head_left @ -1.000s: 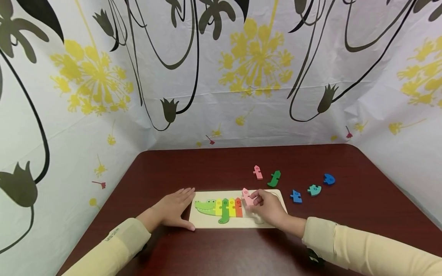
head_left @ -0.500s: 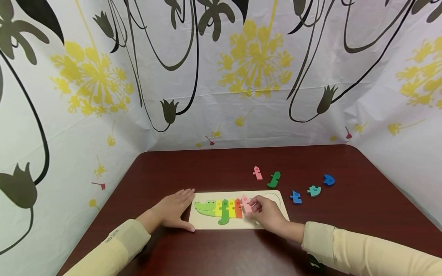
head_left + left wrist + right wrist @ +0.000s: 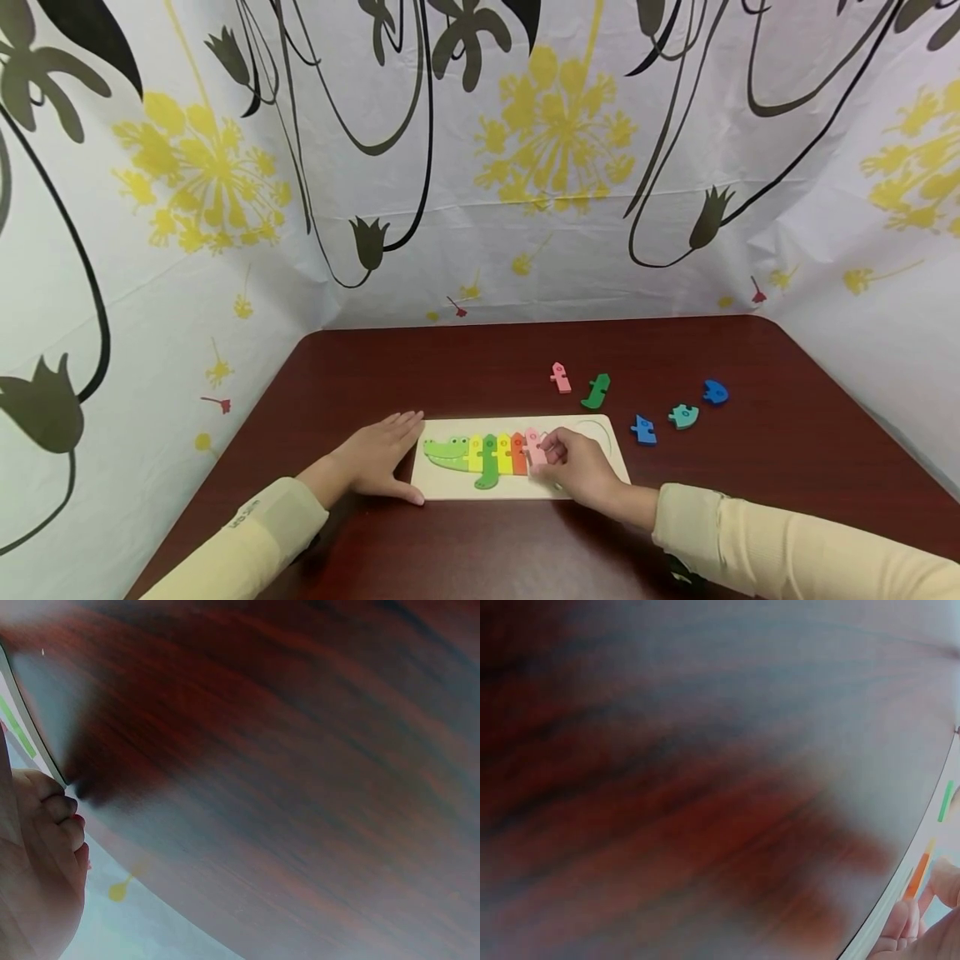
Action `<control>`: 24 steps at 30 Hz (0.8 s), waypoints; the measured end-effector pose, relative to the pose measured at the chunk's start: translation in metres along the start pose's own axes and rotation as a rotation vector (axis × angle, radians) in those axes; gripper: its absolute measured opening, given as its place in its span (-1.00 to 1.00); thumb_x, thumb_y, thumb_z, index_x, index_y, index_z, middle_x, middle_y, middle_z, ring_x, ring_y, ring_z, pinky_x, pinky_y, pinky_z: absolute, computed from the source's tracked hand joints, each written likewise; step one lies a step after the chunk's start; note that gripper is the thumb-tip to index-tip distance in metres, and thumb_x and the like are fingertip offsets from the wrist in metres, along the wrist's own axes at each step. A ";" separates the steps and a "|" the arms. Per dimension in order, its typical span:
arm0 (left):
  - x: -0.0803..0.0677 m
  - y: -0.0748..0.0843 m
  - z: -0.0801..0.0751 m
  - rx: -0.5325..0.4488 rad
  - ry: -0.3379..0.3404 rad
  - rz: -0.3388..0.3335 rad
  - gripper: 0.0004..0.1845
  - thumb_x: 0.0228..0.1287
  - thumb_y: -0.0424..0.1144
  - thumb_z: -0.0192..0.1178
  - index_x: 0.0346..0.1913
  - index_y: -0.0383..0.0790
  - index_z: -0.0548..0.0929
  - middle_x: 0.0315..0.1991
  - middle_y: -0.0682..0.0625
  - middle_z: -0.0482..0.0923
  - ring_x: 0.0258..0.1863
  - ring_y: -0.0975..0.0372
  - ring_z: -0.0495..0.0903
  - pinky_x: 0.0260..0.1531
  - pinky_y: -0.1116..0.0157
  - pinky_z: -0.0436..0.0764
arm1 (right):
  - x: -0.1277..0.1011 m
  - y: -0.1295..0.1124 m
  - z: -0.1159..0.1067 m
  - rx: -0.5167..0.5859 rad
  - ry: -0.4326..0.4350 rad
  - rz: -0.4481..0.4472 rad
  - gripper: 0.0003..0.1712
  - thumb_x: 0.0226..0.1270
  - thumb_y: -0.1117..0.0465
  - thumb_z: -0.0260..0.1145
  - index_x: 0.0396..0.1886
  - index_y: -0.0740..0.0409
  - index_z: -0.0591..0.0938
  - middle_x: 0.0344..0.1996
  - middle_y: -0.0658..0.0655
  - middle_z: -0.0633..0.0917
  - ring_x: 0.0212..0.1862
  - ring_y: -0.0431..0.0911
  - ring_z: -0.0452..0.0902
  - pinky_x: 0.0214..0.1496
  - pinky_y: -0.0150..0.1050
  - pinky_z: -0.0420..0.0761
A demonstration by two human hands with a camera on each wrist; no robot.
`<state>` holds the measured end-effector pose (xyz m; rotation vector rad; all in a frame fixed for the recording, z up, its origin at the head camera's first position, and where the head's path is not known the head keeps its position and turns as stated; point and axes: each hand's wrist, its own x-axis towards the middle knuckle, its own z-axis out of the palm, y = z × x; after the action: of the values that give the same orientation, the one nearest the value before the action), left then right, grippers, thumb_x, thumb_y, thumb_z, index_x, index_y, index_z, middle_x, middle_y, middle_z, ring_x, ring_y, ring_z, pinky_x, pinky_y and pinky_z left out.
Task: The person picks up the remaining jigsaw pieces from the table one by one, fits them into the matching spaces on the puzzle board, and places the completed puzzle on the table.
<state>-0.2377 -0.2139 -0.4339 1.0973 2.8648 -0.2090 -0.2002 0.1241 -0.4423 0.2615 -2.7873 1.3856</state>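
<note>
The counter point(image 3: 465, 550) has bare room behind and right of the puzzle board point(image 3: 450, 487). The flat left hand point(image 3: 375, 458) braces the board's left edge. The right hand point(image 3: 581, 471), fingers pinching, has lowered the pink piece point(image 3: 534, 446) beside the orange one: nearly seated.

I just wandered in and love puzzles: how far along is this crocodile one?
Roughly half done. The green head, yellow, green, yellow and orange pieces sit in the board. The right hand is pressing a pink piece in beside them; the left hand steadies the board. Five pieces wait on the table.
</note>
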 end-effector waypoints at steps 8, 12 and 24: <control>-0.001 0.002 -0.003 -0.031 -0.009 0.001 0.28 -0.02 0.65 -0.08 0.48 -0.38 0.14 0.49 -0.22 0.05 0.47 0.01 0.04 0.39 0.10 0.12 | 0.002 0.002 0.002 -0.020 -0.001 -0.006 -0.69 -0.05 0.32 0.59 -0.39 0.16 0.58 -0.57 -0.02 0.50 -0.48 -0.16 0.39 -0.44 -0.31 0.44; -0.001 0.002 -0.003 -0.030 -0.015 -0.005 0.27 -0.02 0.65 -0.07 0.49 -0.37 0.13 0.49 -0.21 0.05 0.47 0.02 0.04 0.40 0.11 0.11 | 0.002 0.004 0.003 -0.019 0.000 -0.021 -0.68 -0.06 0.30 0.60 -0.40 0.16 0.58 -0.58 -0.02 0.50 -0.49 -0.16 0.39 -0.46 -0.31 0.43; -0.001 0.003 -0.003 -0.022 -0.023 -0.008 0.28 -0.03 0.66 -0.09 0.49 -0.37 0.13 0.50 -0.21 0.04 0.47 0.03 0.03 0.40 0.12 0.11 | 0.002 0.003 0.004 -0.039 -0.008 -0.033 -0.68 -0.07 0.26 0.61 -0.41 0.16 0.60 -0.59 -0.03 0.50 -0.49 -0.17 0.39 -0.43 -0.31 0.43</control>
<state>-0.2354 -0.2119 -0.4312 1.0728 2.8443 -0.1892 -0.2026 0.1223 -0.4474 0.3115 -2.8001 1.3244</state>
